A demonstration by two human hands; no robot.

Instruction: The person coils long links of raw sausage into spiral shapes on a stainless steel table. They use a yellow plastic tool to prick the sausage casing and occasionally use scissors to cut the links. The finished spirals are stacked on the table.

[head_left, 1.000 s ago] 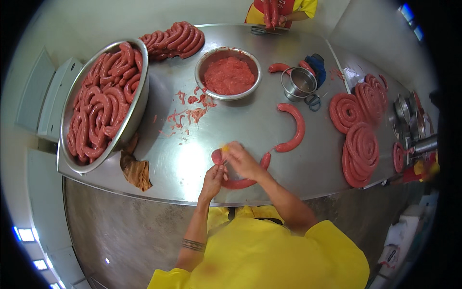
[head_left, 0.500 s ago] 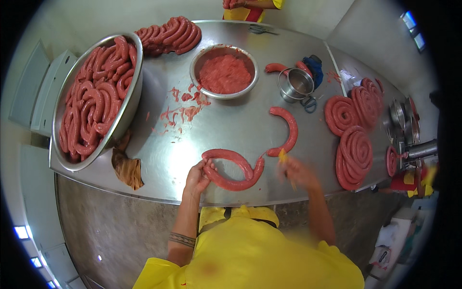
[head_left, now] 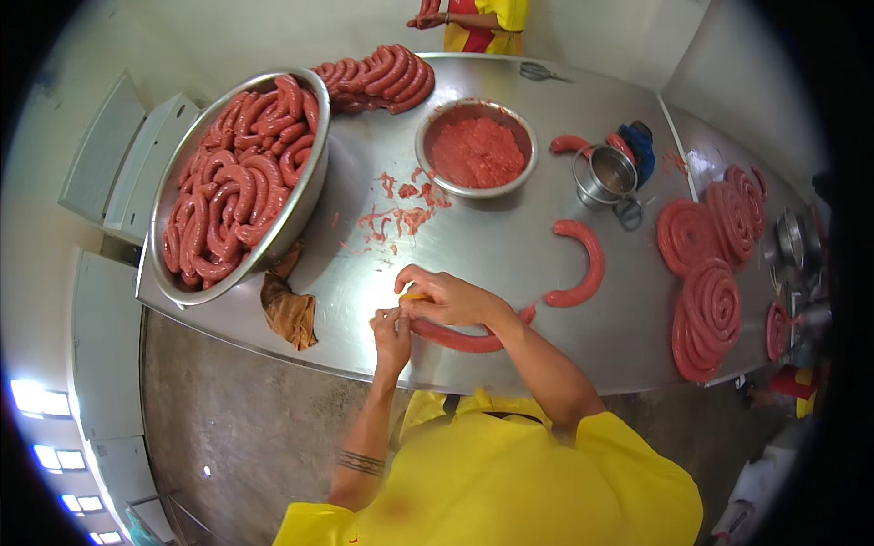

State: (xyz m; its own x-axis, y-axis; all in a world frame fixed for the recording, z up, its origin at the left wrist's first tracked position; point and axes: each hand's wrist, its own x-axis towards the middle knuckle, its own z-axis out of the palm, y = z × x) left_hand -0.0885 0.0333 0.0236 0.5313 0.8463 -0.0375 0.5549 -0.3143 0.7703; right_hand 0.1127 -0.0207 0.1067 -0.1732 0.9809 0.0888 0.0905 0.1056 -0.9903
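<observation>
My left hand (head_left: 391,333) pinches the left end of a raw sausage (head_left: 462,340) near the table's front edge. Right above it, my right hand (head_left: 448,297) is closed around a small yellow thing (head_left: 416,297), mostly hidden by the fingers, so its kind is unclear. Its fingertips meet the left hand's at the sausage end, and the hand covers part of the sausage. A separate curved sausage (head_left: 592,262) lies on the steel to the right of my hands.
On the steel table (head_left: 364,300) stand a large basin (head_left: 314,173) of sausages, a bowl (head_left: 530,173) of ground meat and a metal pot (head_left: 592,193). Coiled sausages (head_left: 708,314) lie right. A brown cloth (head_left: 289,314) hangs near the front edge. Another person (head_left: 482,23) stands beyond.
My right hand has swung left, from beside the curved sausage to my left hand, carrying the yellow thing. The left hand still grips the sausage end. The whole view has shifted slightly.
</observation>
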